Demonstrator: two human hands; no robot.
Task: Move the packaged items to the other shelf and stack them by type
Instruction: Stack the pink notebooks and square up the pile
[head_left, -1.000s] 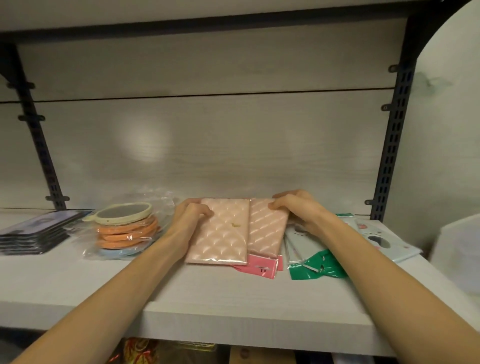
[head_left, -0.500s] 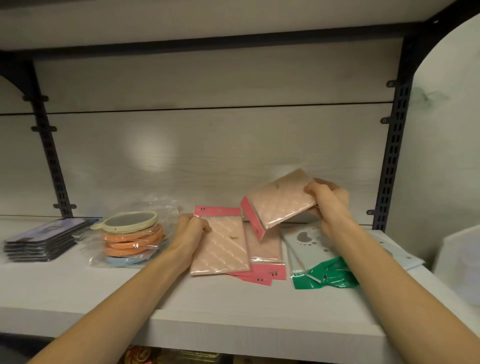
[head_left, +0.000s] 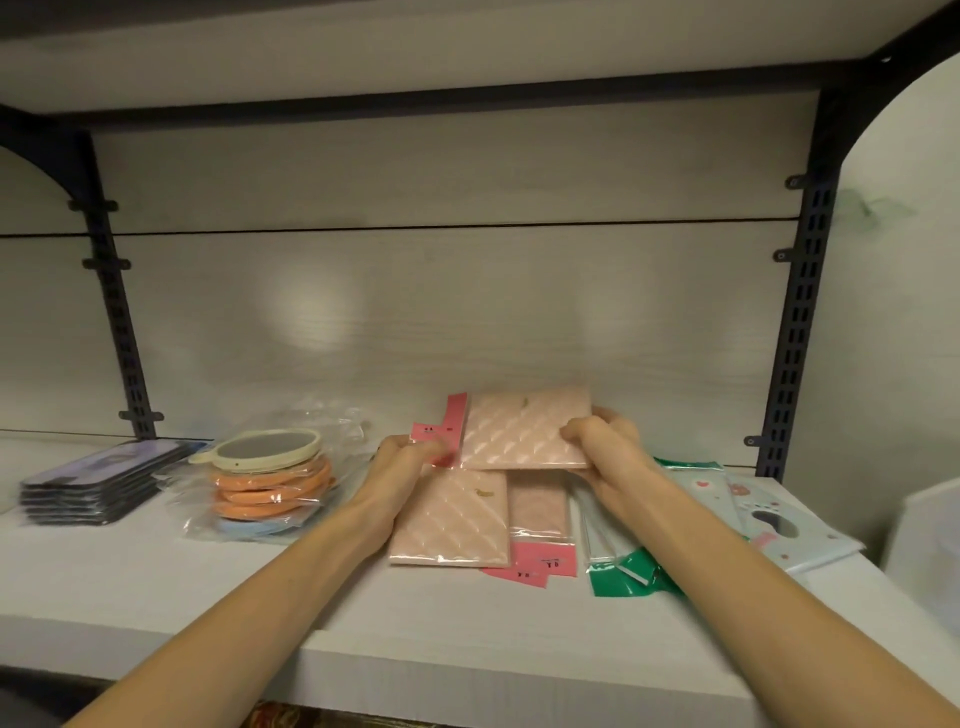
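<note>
A pale wood-grain shelf is running across the scene under another board, with dark slotted uprights flanking a light back panel; far left, a stack of dark flat packs is lying beside bagged orange round pads with a cream mirror on top; to the right, green-edged bags and pale printed packets are spreading out; the right hand is gripping a pink quilted packet raised above the pile, thumb over its right edge; the left hand is pinching its pink header at the left; more pink packets are lying beneath, near the middle.
</note>
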